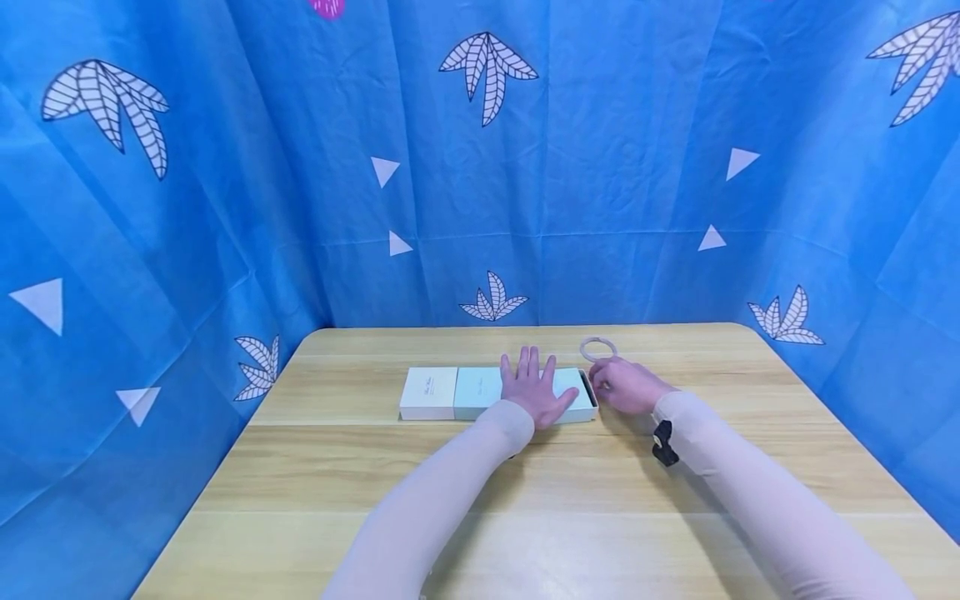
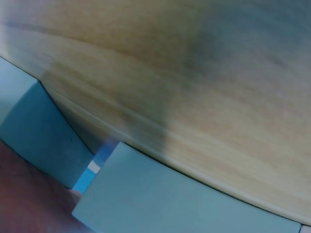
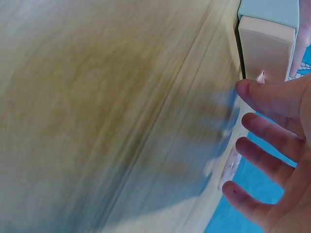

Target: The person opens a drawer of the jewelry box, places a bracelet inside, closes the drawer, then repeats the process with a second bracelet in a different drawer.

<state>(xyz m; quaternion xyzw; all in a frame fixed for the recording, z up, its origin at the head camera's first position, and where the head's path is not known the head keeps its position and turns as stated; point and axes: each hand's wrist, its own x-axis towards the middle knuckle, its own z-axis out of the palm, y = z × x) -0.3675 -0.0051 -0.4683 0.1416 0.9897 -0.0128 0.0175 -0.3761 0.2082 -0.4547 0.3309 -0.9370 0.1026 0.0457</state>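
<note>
A mint drawer box lies at the right end of a row of boxes on the wooden table. My left hand, fingers spread, rests on top of it. Its pale inner drawer sticks out a little from the mint sleeve. My right hand is at that drawer's end, and its thumb lies over a small pinkish ribbon tab, seemingly pinching it; the index finger is hidden. Left of my left hand sits another mint box, against a white box. A gap between the mint boxes shows in the left wrist view.
A pale ring lies on the table just behind my right hand. The light wooden table runs back to a blue patterned curtain, which also hangs on both sides.
</note>
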